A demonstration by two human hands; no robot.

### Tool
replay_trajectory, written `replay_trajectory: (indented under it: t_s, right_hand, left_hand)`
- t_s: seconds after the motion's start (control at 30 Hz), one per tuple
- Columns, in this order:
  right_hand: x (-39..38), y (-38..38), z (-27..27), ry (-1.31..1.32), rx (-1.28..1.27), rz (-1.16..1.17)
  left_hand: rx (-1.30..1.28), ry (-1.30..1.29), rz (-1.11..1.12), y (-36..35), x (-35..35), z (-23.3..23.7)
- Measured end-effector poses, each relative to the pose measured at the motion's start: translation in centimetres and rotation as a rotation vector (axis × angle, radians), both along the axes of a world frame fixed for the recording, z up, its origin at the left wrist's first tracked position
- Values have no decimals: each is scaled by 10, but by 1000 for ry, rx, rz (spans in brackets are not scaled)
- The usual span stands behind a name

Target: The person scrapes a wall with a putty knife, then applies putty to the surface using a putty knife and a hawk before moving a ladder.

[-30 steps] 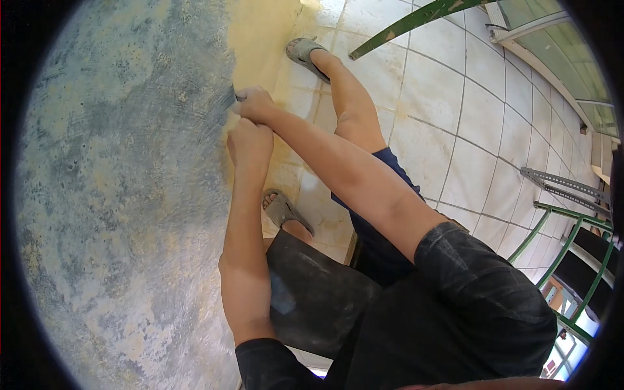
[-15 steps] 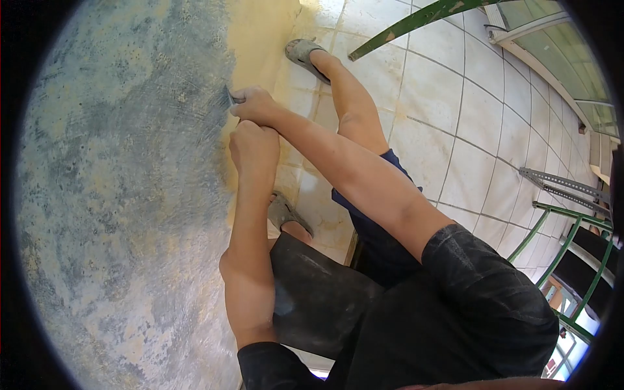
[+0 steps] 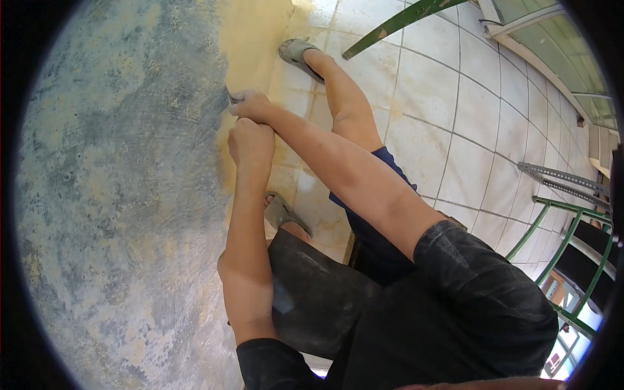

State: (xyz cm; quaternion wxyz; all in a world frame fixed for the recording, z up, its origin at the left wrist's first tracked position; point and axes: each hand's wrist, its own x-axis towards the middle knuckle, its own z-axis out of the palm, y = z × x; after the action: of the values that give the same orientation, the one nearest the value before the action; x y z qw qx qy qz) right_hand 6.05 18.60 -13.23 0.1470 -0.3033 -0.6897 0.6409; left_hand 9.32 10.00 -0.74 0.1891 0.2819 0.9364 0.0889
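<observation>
My right hand [image 3: 252, 106] is closed round a scraper, whose thin dark blade [image 3: 229, 96] pokes out towards the wall and meets its surface. Directly below it, touching or nearly touching, is my left hand [image 3: 252, 141], curled into a fist; whatever it grips is hidden behind the fingers. The wall [image 3: 130, 182] is mottled grey-blue and pale yellow, with scratch marks around the blade. A smoother yellow band [image 3: 250, 45] runs along its lower edge beside both hands. The scraper's handle is out of sight.
White floor tiles [image 3: 429, 136] with yellowish dust stretch to the right. My sandalled feet [image 3: 302, 55] stand close to the wall. A green bar [image 3: 396, 26] juts in at the top. Perforated metal angles [image 3: 559, 182] and a green metal frame [image 3: 575, 260] are at the right.
The view has shifted slightly, so most things sit a little further left. Both hands keep the same hold by the wall, with the blade at nearly the same spot.
</observation>
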Motion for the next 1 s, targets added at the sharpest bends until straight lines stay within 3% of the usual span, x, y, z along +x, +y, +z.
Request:
replay_trajectory:
  t_s: [0.43,1.0]
  right_hand:
    - [-9,-4,-5,-130,124,84]
    - [-6,-3,-1,-22,138,56]
  left_hand:
    - [8,14,-19,-7,-5,-3]
    - [22,17,13,-9,1,1]
